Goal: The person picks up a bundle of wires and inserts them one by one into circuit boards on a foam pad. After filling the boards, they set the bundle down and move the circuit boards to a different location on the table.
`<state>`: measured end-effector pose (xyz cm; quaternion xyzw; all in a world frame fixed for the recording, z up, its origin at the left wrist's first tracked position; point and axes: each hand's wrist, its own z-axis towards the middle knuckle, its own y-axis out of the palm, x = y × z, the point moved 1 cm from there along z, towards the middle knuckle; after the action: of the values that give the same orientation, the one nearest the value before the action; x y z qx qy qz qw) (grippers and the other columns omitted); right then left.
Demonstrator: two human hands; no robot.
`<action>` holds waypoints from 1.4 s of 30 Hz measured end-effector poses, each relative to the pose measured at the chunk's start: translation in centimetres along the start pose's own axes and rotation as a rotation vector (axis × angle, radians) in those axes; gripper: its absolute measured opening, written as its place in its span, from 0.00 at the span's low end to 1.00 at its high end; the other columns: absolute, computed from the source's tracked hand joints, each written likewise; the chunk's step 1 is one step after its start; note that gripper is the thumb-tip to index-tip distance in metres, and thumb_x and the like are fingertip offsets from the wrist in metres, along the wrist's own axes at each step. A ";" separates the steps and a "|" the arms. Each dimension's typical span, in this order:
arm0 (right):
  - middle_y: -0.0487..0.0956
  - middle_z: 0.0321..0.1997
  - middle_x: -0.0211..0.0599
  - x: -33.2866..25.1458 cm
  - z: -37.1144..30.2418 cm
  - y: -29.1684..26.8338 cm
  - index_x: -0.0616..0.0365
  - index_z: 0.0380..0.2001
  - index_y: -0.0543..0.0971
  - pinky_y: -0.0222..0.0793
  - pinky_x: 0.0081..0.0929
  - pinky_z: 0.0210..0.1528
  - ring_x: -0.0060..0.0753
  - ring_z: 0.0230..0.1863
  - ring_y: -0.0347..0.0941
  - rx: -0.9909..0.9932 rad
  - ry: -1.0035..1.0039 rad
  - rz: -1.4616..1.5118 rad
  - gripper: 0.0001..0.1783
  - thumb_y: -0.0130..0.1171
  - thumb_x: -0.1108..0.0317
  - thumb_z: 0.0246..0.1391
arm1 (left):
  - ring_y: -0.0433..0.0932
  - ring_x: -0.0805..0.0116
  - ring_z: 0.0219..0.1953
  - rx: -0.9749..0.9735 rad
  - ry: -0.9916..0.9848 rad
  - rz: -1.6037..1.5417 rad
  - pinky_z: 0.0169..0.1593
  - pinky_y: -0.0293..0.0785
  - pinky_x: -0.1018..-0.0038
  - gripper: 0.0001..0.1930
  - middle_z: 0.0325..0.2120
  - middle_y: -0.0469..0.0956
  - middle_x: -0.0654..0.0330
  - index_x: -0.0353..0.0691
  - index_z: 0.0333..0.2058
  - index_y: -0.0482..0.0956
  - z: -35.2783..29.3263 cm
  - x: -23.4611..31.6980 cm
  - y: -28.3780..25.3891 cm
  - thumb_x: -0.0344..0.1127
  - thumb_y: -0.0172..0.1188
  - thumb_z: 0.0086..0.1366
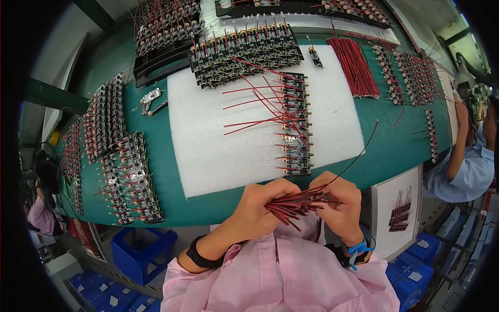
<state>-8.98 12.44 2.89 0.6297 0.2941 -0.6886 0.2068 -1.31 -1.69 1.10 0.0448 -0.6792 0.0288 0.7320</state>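
My left hand (255, 207) is closed round a bundle of cut red wires (292, 206), held in front of my chest at the table's near edge. At the bundle's right end, my right hand (340, 204) pinches the wire ends. One long wire (359, 155) curves up and to the right from my right fingers. Just beyond my hands a row of small circuit boards (297, 156) lies on a white foam sheet (208, 156). Several loose red wires (241, 125) lie across the upper boards and stick out to the left.
A larger block of boards (244, 52) lies at the foam's far edge, near a single small board (315, 57). Red wires (354, 67) are heaped at the right. More boards (130, 179) stand on the green table (208, 209) at left. A co-worker (462, 161) sits at far right.
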 end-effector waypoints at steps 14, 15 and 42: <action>0.66 0.16 0.30 2.7 2.8 -1.6 0.66 0.15 0.68 0.54 0.15 0.21 0.18 0.18 0.58 0.252 -0.127 -0.395 0.05 0.54 0.80 0.34 | 0.56 0.75 0.15 0.406 0.110 -0.061 0.23 0.59 0.77 0.16 0.12 0.60 0.62 0.38 0.16 0.58 -1.3 -0.9 -1.8 0.36 0.43 0.62; 0.64 0.16 0.29 2.9 2.9 -1.5 0.65 0.15 0.67 0.54 0.14 0.22 0.17 0.18 0.58 0.227 -0.165 -0.448 0.06 0.54 0.80 0.34 | 0.54 0.75 0.15 0.482 0.191 -0.074 0.23 0.58 0.76 0.16 0.12 0.58 0.63 0.39 0.16 0.56 -1.4 -0.8 -2.1 0.37 0.42 0.62; 0.61 0.13 0.31 3.1 3.0 0.0 0.61 0.12 0.66 0.51 0.23 0.22 0.25 0.18 0.54 0.387 -0.035 -0.520 0.08 0.56 0.78 0.32 | 0.51 0.77 0.15 0.629 0.053 0.261 0.18 0.50 0.79 0.22 0.11 0.54 0.64 0.35 0.16 0.60 -1.8 -1.4 -4.5 0.48 0.46 0.60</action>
<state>-11.59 10.77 -0.07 0.5491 0.3052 -0.7723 -0.0943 0.87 -5.97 -0.55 0.1802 -0.6178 0.3313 0.6900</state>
